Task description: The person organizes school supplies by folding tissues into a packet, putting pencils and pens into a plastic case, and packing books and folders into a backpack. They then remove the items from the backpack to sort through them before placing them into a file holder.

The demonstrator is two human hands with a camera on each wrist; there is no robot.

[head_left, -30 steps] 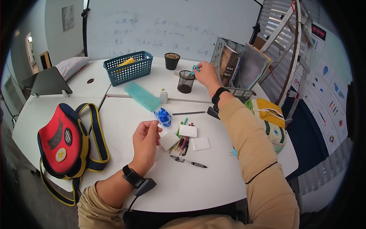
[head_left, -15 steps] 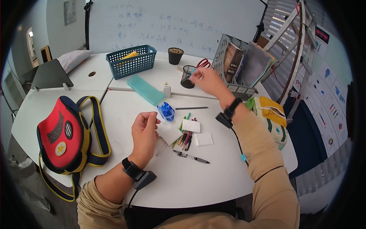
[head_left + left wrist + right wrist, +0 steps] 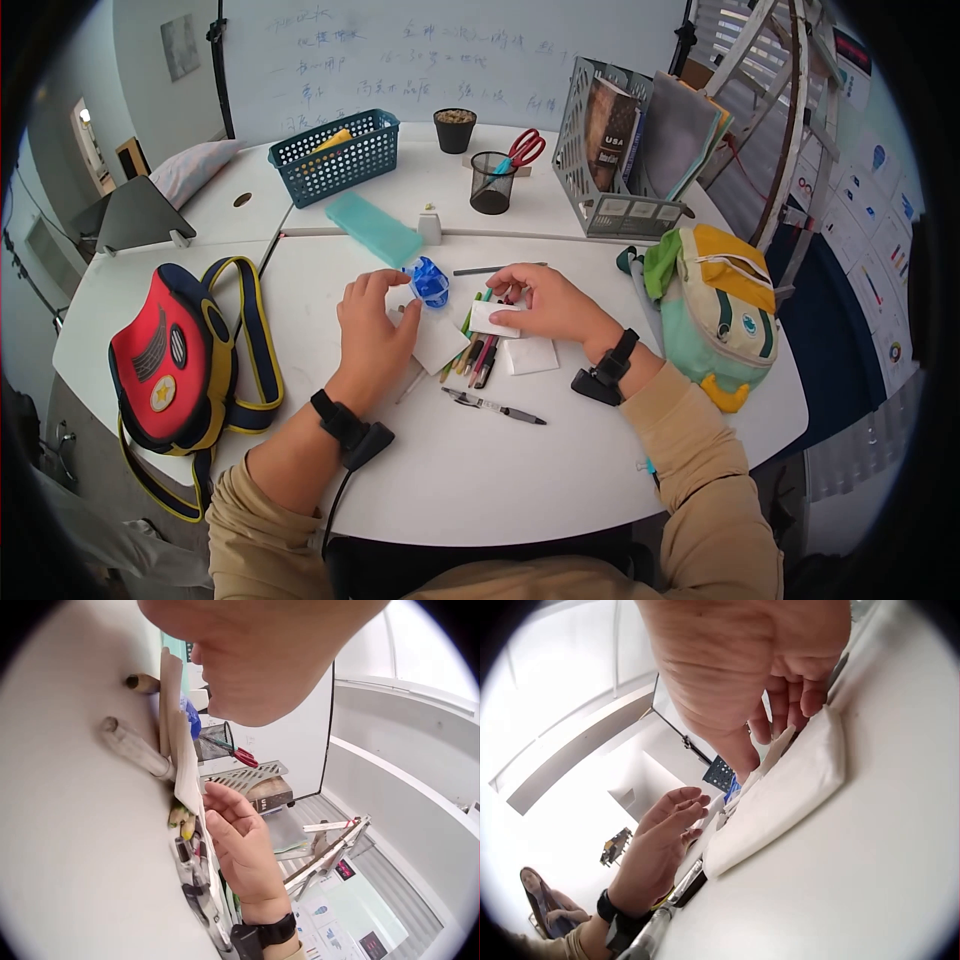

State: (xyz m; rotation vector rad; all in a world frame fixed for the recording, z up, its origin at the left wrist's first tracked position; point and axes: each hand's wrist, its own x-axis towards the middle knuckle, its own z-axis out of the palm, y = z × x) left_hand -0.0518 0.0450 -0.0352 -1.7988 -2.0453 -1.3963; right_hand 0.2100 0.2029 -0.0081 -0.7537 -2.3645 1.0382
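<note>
My right hand (image 3: 555, 305) reaches over the pile from the right, its thumb overlapping a white folded tissue (image 3: 488, 319) and its curved fingers near the far edge. Beneath that tissue lie several pencils and pens (image 3: 476, 362). A second folded tissue (image 3: 532, 356) is just right of them. My left hand (image 3: 372, 325) hovers at the left with loosely bent fingers and nothing in them. Close by its thumb are a flat white piece (image 3: 438, 343) and a crumpled blue thing in clear wrap (image 3: 430, 283). A clicker pen (image 3: 495, 406) lies in front.
A mesh cup (image 3: 491, 195) holds red-handled scissors (image 3: 526, 148) and a teal-handled tool. Behind stand a basket (image 3: 335, 160), a plant pot (image 3: 455, 133) and a file rack (image 3: 625, 215). A teal case (image 3: 375, 228) lies centre-left. Backpacks flank the table, one red (image 3: 165, 350), one green-yellow (image 3: 715, 310).
My right hand let go of the teal-handled tool at the mesh cup and came back toward me to the white tissue over the pencils. The left hand's fingers have spread slightly.
</note>
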